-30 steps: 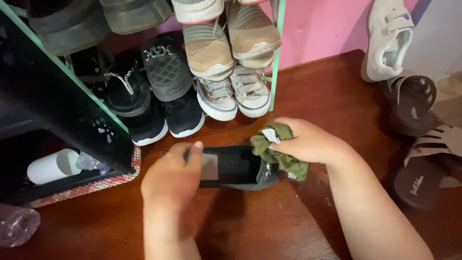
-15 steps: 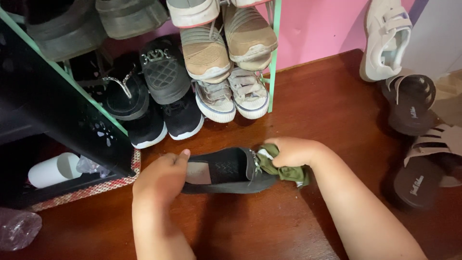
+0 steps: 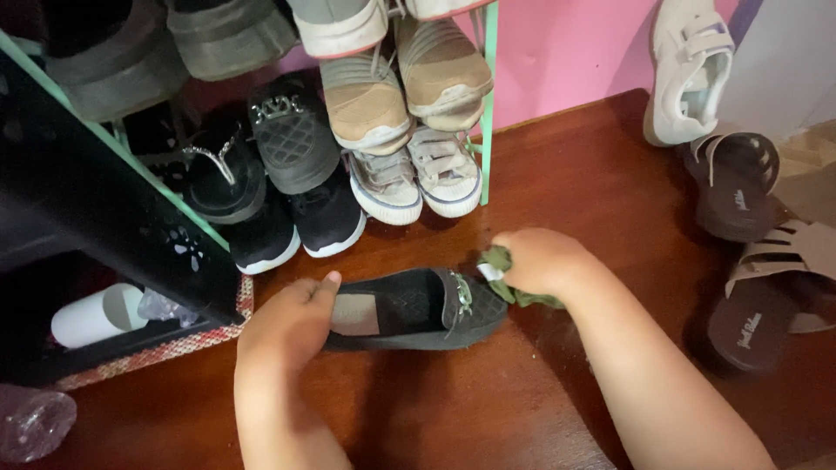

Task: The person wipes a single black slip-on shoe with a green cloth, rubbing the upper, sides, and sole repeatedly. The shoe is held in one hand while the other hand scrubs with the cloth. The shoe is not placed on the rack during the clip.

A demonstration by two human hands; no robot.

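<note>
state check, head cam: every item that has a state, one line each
black flat shoe: lying on the wooden floor, heel end held by left hand.
green cloth: bunched in right hand, against the shoe's toe.
shoe rack: full, pairs stacked.
white sneaker: leaning on the wall.
dark sandal: flat on floor.
</note>
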